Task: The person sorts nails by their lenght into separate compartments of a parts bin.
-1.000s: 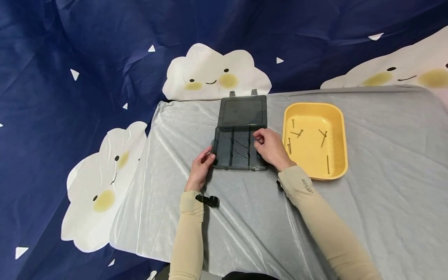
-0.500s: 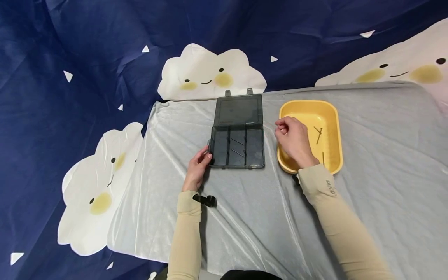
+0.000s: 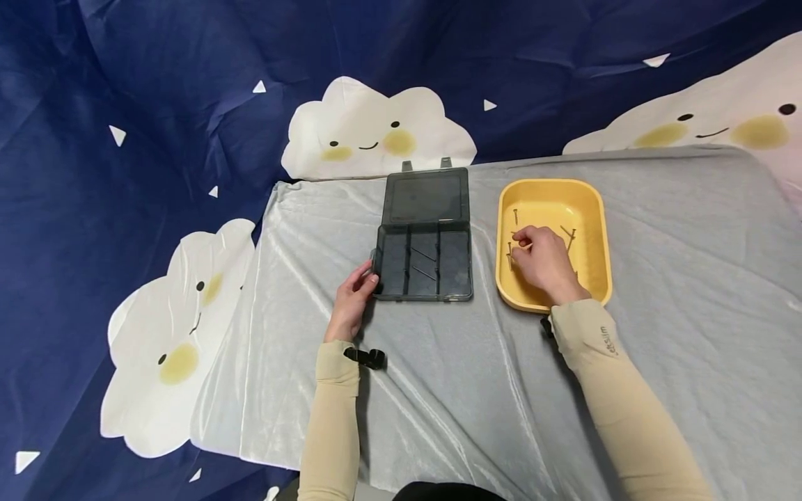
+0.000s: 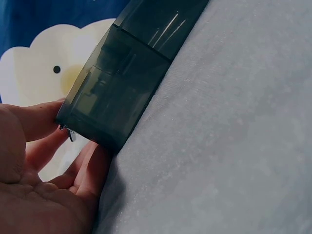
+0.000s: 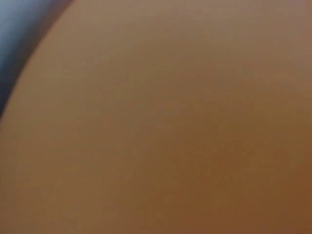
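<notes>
In the head view my left hand (image 3: 352,303) holds the left edge of a dark translucent compartment box (image 3: 391,282). The left wrist view shows the thumb at the upper edge of the box (image 4: 117,87) and the other fingers against its side. Two thin screws (image 3: 424,273) lie in the middle compartment. My right hand (image 3: 546,261) is inside the yellow tray (image 3: 598,229), thumb and forefinger apart near several loose screws (image 3: 509,256). A blurred surface fills the right wrist view.
The box's lid (image 3: 426,196) lies folded back behind it, with two latch tabs at its far edge. Grey cloth (image 3: 438,376) covers the table. A dark blue curtain (image 3: 532,56) with cloud prints hangs behind and at the left.
My right hand has moved right from the box's right compartment, over the tray's left rim, and down into the tray. The left hand stays at the box; the view has shifted slightly.
</notes>
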A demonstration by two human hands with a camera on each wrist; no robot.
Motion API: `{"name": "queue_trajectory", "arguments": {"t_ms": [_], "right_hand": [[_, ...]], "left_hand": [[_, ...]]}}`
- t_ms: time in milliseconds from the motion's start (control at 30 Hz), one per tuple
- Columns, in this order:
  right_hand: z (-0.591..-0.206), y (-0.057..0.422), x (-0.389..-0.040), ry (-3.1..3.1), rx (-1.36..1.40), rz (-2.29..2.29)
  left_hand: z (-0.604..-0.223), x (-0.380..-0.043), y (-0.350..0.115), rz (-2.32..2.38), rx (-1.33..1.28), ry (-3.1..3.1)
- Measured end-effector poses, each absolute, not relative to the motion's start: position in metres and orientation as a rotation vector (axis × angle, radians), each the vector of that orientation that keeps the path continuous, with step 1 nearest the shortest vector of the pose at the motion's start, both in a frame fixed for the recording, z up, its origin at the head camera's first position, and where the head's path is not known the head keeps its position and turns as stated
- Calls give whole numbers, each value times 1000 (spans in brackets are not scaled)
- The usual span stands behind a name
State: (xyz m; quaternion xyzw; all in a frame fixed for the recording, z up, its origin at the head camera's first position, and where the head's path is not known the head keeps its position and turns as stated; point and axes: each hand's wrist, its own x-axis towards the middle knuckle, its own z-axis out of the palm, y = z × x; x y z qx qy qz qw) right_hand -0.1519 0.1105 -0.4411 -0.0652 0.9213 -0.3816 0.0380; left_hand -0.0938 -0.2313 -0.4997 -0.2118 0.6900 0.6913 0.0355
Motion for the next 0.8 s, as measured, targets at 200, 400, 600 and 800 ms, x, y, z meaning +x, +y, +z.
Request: {"name": "queue_trajectory", "arguments": {"t_ms": [200, 400, 600, 800], "right_hand": [[-455, 111, -152, 2725, -321, -942], [-461, 110, -153, 2719, -370, -816], [-460, 112, -154, 2744, -382, -758], [-458, 117, -156, 2778, -319, -722]], "left_hand": [[-498, -93, -231, 2142, -655, 2106], [-500, -93, -231, 2150, -649, 2107], [-500, -93, -231, 2147, -641, 2115], [-501, -94, -231, 2141, -641, 2118]]}}
